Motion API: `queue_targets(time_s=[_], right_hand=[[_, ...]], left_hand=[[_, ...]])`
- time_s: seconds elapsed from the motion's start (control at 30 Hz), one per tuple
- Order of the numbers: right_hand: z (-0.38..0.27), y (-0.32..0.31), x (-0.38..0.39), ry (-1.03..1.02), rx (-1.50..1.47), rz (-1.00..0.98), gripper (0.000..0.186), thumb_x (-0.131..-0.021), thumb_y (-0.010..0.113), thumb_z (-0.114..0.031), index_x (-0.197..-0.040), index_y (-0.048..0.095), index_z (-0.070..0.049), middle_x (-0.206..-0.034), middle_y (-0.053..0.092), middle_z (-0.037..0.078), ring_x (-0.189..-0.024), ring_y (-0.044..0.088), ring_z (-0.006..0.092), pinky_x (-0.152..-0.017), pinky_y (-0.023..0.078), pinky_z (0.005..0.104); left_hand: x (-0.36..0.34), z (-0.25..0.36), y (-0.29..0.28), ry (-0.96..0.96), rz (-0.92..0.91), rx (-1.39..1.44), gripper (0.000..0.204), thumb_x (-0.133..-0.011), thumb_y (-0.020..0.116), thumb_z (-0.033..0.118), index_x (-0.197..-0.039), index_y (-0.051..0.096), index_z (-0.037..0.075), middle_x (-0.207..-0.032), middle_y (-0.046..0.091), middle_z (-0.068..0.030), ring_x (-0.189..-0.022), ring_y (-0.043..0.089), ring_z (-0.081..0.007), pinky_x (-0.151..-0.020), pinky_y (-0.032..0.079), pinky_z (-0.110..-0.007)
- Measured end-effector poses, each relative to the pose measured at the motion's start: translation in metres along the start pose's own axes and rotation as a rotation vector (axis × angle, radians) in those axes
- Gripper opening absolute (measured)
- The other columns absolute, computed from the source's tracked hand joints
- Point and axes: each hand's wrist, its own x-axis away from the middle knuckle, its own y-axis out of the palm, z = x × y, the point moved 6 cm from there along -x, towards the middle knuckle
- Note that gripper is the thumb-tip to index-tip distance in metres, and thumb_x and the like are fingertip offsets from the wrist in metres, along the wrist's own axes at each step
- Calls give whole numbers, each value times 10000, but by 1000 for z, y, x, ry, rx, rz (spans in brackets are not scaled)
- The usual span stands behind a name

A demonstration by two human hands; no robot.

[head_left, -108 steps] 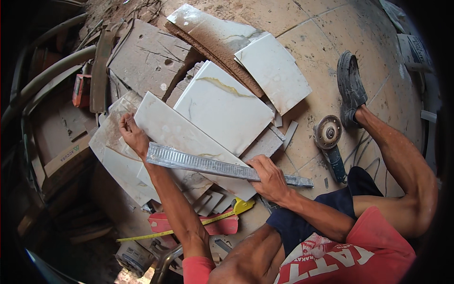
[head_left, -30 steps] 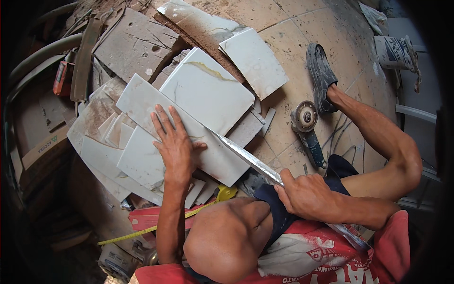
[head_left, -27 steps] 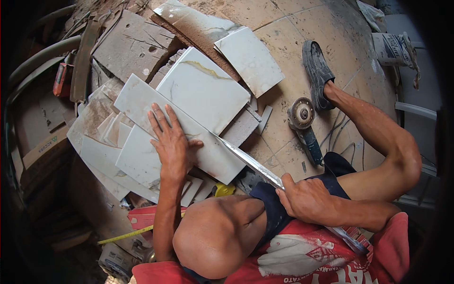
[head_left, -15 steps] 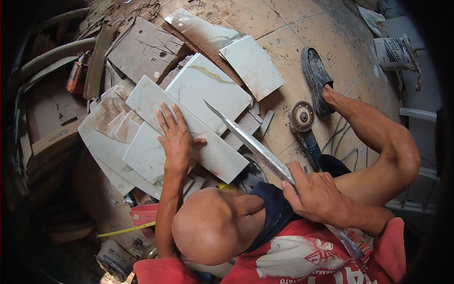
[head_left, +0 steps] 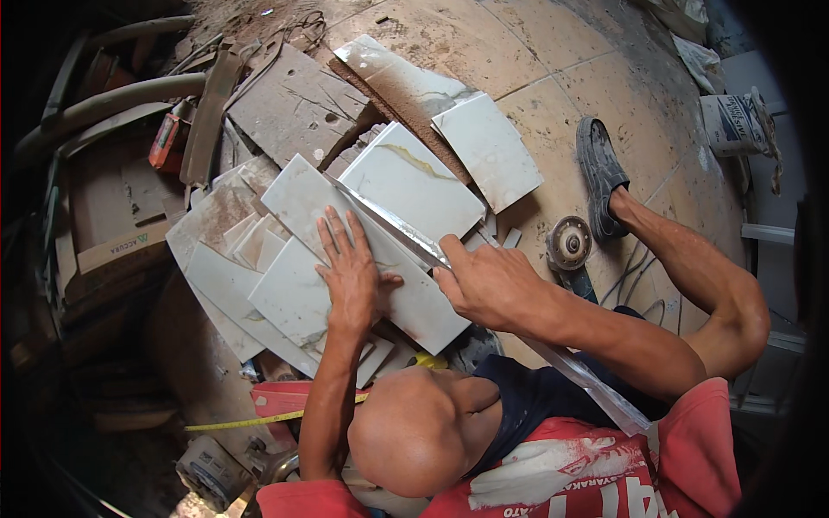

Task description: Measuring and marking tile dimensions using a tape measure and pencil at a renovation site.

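My left hand (head_left: 351,274) lies flat with its fingers spread on a long white marbled tile piece (head_left: 434,312), which rests on other tiles. My right hand (head_left: 484,281) is closed around a long, thin, shiny metal strip (head_left: 393,222). The strip's far part runs along the right-hand long edge of that tile piece; whether it presses on it I cannot tell. Its near end (head_left: 617,414) reaches back under my right forearm to my shirt. Right beyond the strip lies a stack of white tiles (head_left: 423,177) with a yellowish mark.
An angle grinder (head_left: 570,243) with a round disc lies right of the tiles, its cable nearby, close to my shoe (head_left: 602,164). A yellow measuring tape (head_left: 246,423) stretches at lower left. Cardboard (head_left: 112,246) and scraps crowd the left. A white bag (head_left: 734,121) stands far right.
My right hand has moved left and away from me, bringing the metal strip from above the tiles to the long tile piece's edge. My left hand stays flat on that piece.
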Motion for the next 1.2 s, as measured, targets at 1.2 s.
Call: queue_targets(time_s=[1.2], right_hand=[[38,-8,-23,94,-137,263,348,-764,602,-115,-1097,558,-22,-848,641,252,-863,616,439,-756,468,489]], left_hand=[[17,-17,-7,-269,518,427,1012,-725,769,427,-1451,215,-8,-1499,156,-291,-1355,239,-455,-1041,304,-570]])
